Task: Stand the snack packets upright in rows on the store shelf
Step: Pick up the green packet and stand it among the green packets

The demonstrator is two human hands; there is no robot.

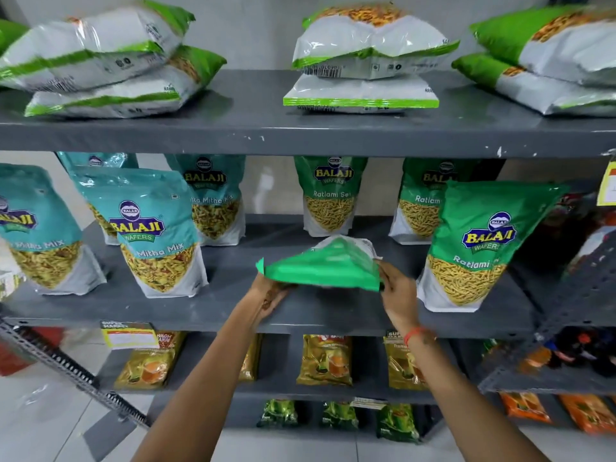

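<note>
A green snack packet (325, 266) is tilted top-toward-me over the middle shelf (233, 308). My left hand (271, 295) grips its left corner and my right hand (398, 295) grips its right corner. Green Ratlami Sev packets stand upright around it: one at the back (331, 195), another at the back right (418, 201), and one at the front right (476, 245). Teal Mitha Mix packets (156, 235) stand upright on the left half of the same shelf.
The top shelf (300, 135) carries white-and-green packets (366, 58) lying flat in stacks. Yellow packets (325, 360) and dark green ones (338, 415) fill the lower shelves. A slotted metal upright (66, 365) slants at the left. A second rack (566, 311) stands at the right.
</note>
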